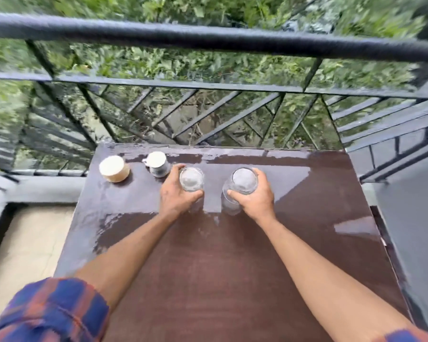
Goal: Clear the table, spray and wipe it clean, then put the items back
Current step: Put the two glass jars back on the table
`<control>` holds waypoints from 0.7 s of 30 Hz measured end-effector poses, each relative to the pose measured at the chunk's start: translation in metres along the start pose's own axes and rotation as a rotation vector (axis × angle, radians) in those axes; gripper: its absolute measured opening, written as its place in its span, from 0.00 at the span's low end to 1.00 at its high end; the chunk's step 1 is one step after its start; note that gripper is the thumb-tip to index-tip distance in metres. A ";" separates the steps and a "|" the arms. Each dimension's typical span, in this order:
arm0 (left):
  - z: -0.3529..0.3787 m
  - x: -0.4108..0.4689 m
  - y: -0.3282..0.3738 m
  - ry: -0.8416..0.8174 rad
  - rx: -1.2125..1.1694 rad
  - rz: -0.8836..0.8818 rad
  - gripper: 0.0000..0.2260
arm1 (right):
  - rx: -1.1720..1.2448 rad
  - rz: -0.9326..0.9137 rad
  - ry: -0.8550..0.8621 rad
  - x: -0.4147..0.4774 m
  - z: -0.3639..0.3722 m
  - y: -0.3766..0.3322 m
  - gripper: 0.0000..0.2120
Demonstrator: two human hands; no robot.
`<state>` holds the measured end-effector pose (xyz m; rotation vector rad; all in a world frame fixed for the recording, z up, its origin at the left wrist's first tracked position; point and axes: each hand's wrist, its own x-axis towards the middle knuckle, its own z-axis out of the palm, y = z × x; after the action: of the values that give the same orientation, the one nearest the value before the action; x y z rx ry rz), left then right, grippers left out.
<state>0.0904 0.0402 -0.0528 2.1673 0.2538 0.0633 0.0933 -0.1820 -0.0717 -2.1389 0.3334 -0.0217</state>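
A dark brown table [232, 255] with a glossy, streaked top stands against a balcony railing. My left hand [174, 193] grips a clear drinking glass [191, 179] near the table's far middle. My right hand [256, 196] grips a second clear glass [242, 181] just to the right of the first. Both glasses are upright; whether they rest on the table I cannot tell. A beige cup [114, 169] and a white mug [158, 164] stand at the far left of the table.
A black metal railing [208, 40] runs close behind the table, with green foliage beyond it. A grey wall [415, 230] rises on the right. Pale floor tiles [27, 248] lie to the left below the table.
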 end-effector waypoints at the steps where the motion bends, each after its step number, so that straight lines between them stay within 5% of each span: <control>1: 0.007 0.015 -0.003 -0.014 0.007 -0.002 0.30 | -0.002 0.006 0.007 0.012 0.003 -0.001 0.44; 21: 0.035 0.109 -0.022 -0.069 0.016 0.052 0.40 | 0.017 -0.022 0.074 0.104 0.052 -0.005 0.44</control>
<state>0.1985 0.0468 -0.0960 2.1880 0.1588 0.0161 0.2019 -0.1631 -0.1085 -2.1287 0.3521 -0.1163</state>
